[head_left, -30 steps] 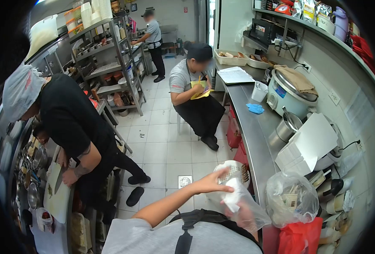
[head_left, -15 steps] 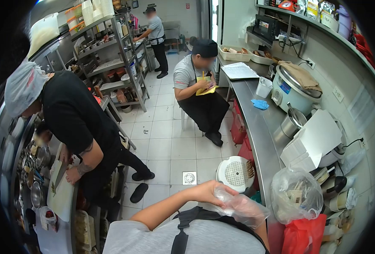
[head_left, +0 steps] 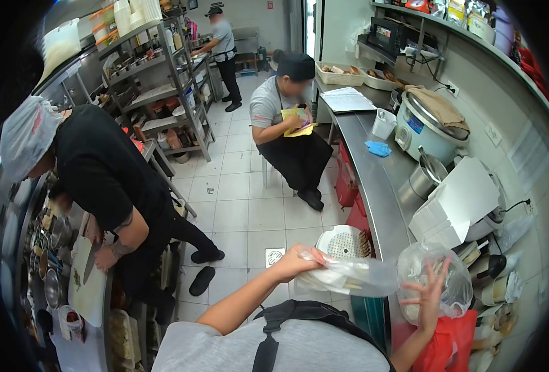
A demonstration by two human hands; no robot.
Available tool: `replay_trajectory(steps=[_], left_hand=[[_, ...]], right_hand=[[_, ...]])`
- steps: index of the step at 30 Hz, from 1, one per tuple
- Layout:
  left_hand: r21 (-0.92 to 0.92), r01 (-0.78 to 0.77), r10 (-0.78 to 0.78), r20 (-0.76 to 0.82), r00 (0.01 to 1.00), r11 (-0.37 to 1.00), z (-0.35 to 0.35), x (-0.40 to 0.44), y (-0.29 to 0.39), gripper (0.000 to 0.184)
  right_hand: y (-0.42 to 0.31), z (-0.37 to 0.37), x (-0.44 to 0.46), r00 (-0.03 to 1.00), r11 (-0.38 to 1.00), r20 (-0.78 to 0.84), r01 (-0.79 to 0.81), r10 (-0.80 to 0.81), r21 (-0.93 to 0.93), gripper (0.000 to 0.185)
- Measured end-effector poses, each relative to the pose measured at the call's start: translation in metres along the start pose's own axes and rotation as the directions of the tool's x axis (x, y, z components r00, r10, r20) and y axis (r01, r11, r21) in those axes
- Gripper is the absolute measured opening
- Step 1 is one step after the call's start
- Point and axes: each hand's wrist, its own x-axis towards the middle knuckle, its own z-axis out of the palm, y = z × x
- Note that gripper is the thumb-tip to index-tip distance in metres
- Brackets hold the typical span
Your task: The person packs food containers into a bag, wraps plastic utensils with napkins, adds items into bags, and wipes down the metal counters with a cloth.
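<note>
My left hand [head_left: 294, 263] is closed on one end of a clear plastic bag [head_left: 374, 277], held out sideways in front of my body. Inside it shows something white and flat, with thin pale pieces I cannot make out. My right hand [head_left: 428, 292] has its fingers spread and holds nothing. It is in front of a larger clear plastic bag [head_left: 411, 263] on the steel counter [head_left: 383, 204]; whether it touches that bag I cannot tell. A red bag [head_left: 451, 341] lies just below, beside my right forearm.
A white perforated stool [head_left: 343, 242] stands ahead by red containers [head_left: 344, 180]. On the counter are a white box [head_left: 457, 201], a steel pot [head_left: 420, 186] and a large cooker [head_left: 426, 127]. One person [head_left: 293, 124] sits writing; another [head_left: 110, 167] cuts with a knife at left.
My right hand has come away from the small bag and moved right, fingers spreading. My left hand has shifted slightly left and up, and the bag now stretches out sideways.
</note>
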Motion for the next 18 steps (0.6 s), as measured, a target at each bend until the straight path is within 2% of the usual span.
replay_trajectory(steps=[2, 3, 5, 7, 8, 9, 10, 11, 14, 15, 18], left_hand=[[-0.058, -0.053, 0.049, -0.060, 0.997, 0.997, 0.002, 0.010, -0.008, 0.019], [-0.148, -0.026, 0.012, -0.099, 0.995, 0.989, 0.006, 0.010, -0.005, 0.017], [-0.324, 0.018, -0.076, -0.167, 0.983, 0.946, 0.020, 0.006, 0.010, 0.014], [-0.359, -0.022, -0.033, -0.145, 0.989, 0.933, 0.039, 0.005, 0.021, 0.012], [-0.376, -0.039, -0.013, -0.135, 0.991, 0.926, 0.047, 0.005, 0.021, 0.011], [-0.231, -0.038, 0.014, -0.106, 0.994, 0.972, 0.048, 0.011, 0.003, 0.011], [-0.239, -0.008, -0.020, -0.115, 0.993, 0.971, 0.049, 0.014, -0.018, 0.012], [-0.244, 0.020, -0.052, -0.123, 0.991, 0.969, 0.050, 0.016, -0.038, 0.014], [-0.303, 0.038, -0.074, -0.107, 0.991, 0.952, 0.040, 0.012, -0.043, 0.023], [-0.330, 0.034, -0.071, -0.100, 0.992, 0.943, 0.035, 0.009, -0.043, 0.026], [-0.254, 0.005, -0.016, -0.041, 0.999, 0.967, 0.030, -0.001, -0.046, 0.031]], right_hand=[[0.030, -0.002, 0.004, 0.994, 0.970, 0.010, 0.101, -0.106, 0.223, 0.108], [0.050, -0.002, 0.009, 0.987, 0.933, 0.008, 0.147, -0.158, 0.330, 0.109], [0.081, 0.033, 0.007, 0.970, 0.989, 0.236, 0.031, -0.064, 0.142, 0.111], [0.109, 0.071, 0.003, 0.909, 0.930, 0.361, 0.070, -0.208, 0.360, 0.096], [0.113, 0.083, 0.004, 0.944, 0.924, 0.278, 0.060, -0.175, 0.378, 0.085], [0.113, 0.093, 0.007, 0.971, 0.917, 0.194, 0.051, -0.138, 0.397, 0.075], [0.111, 0.099, 0.012, 0.989, 0.908, 0.108, 0.047, -0.100, 0.416, 0.065], [0.109, 0.099, 0.017, 0.994, 0.883, 0.013, 0.091, -0.109, 0.460, 0.035], [0.092, 0.088, 0.029, 0.983, 0.898, -0.028, 0.177, -0.181, 0.402, 0.026], [0.087, 0.096, 0.029, 0.958, 0.897, -0.207, 0.261, -0.196, 0.357, 0.024], [0.093, 0.085, 0.027, 0.948, 0.957, -0.138, 0.275, -0.286, -0.092, 0.024]])
